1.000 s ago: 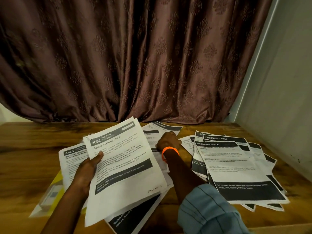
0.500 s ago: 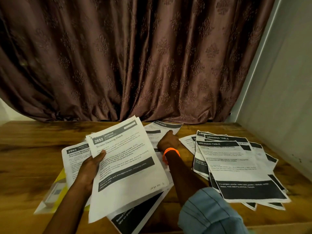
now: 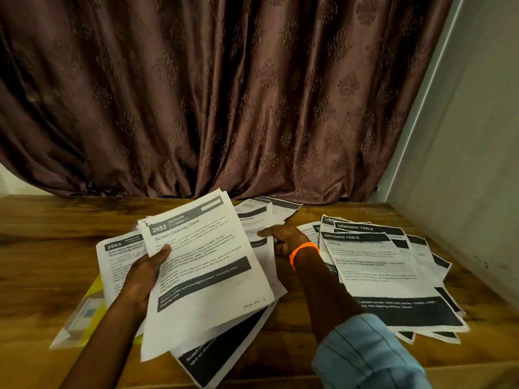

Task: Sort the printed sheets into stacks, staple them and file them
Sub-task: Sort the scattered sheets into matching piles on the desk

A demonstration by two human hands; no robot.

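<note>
Fingers [image 3: 269, 234] of the right hand [image 3: 283, 240] had closed on a loose sheet [image 3: 252, 220] at frame centre; left hand [image 3: 140, 276] gripped the sorted bundle [image 3: 207, 276].

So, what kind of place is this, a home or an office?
Probably a room in a home, though I cannot be sure: a wooden table stands against a heavy patterned brown curtain, beside a plain wall, with printed sheets spread loosely on it.

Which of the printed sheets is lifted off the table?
The white sheet headed "2652 Screen Cleaning Check", gripped by the left hand. The "3565" sheet and the "DRESSING TABLE" sheets lie on the wooden table.
</note>
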